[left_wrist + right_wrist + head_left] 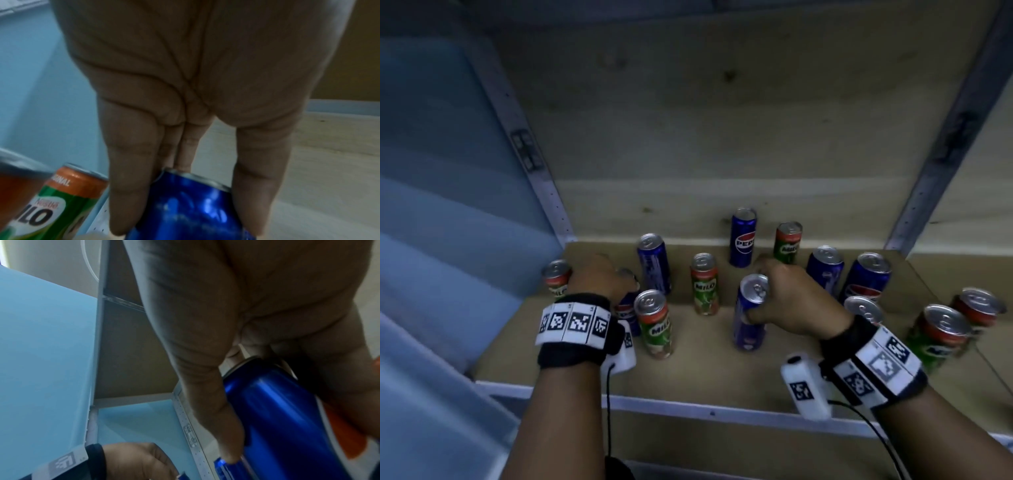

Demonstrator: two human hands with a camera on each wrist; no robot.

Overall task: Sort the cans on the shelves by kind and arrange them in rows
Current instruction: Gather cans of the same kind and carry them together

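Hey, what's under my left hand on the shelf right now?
A blue Pepsi can; the left hand grips it from above. Head view hides its top and most of its body.

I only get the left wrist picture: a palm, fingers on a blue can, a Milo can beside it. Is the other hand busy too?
Observer: Yes. In the head view the right grip holds a second blue can near its top.
Operator: What drink is in the blue ones? My view shows no name.
Observer: The back can, standing near the rear wall, reads Pepsi.
Operator: Are they sorted into rows yet?
Observer: No. On the shelf the kinds stand mixed: one Milo can stands between blue cans.
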